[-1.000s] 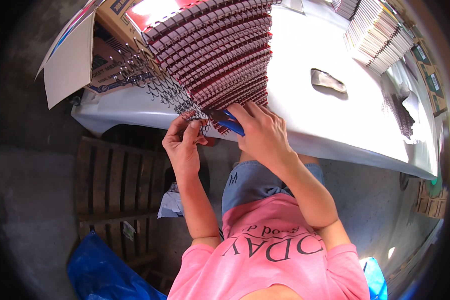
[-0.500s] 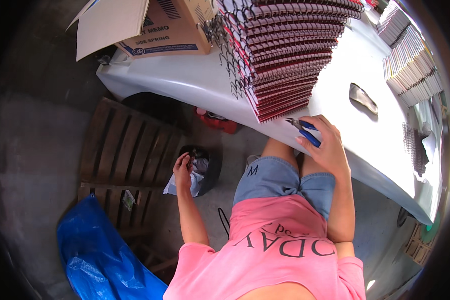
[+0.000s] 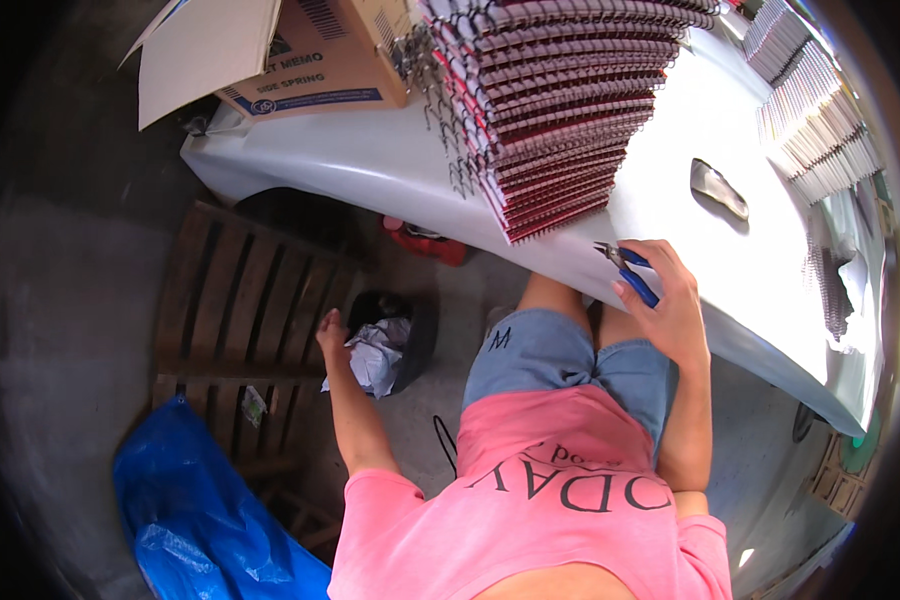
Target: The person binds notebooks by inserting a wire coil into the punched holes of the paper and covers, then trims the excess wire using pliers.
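Note:
Blue-handled cutting pliers (image 3: 639, 280) rest in my right hand (image 3: 678, 312), its fingers wrapped round the handles and the jaws pointing left at the table's near edge. Just beyond the jaws rises a tall stack of spiral-bound notebooks (image 3: 565, 150) with red covers and dark wire coils, some loose coil ends sticking out at its left. Down on the left, my left hand (image 3: 332, 333) hovers beside a dark bin (image 3: 425, 335) holding crumpled white paper (image 3: 375, 360). That hand is turned edge-on, so its fingers are hard to make out.
An open cardboard box (image 3: 320, 65) stands on the white table (image 3: 350, 165) at the far left. A small dark-rimmed pouch-like object (image 3: 719, 190) lies right of the stack. More bound books (image 3: 810, 120) are at the far right. Wooden pallets (image 3: 230, 310) and a blue tarp (image 3: 195, 510) are at left.
My left hand has moved up and left, off the bin's opening, uncovering more of the paper. My right hand has shifted slightly right and down with the pliers, away from the notebook stack.

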### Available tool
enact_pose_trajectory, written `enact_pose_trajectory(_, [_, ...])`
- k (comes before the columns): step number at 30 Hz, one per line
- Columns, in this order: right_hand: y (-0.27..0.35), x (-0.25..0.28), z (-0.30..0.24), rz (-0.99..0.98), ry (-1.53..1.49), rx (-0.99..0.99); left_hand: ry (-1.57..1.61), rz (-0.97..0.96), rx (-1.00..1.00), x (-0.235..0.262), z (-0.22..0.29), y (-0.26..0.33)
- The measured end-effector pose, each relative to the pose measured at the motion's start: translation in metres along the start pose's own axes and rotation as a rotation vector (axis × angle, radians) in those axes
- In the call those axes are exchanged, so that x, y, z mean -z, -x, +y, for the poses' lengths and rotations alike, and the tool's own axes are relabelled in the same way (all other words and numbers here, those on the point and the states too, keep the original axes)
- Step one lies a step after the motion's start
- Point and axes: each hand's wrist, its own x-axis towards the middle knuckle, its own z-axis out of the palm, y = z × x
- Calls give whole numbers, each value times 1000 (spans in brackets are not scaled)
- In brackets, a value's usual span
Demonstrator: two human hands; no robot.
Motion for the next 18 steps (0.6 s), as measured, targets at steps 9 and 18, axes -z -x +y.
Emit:
enact_pose_trajectory(9, [-16, -15, -36, 122, 77, 60, 367, -619, -973, -105, 158, 256])
enact_pose_trajectory(18, [-35, -32, -60, 255, 281, 163, 563, -596, -939, -168, 196, 300])
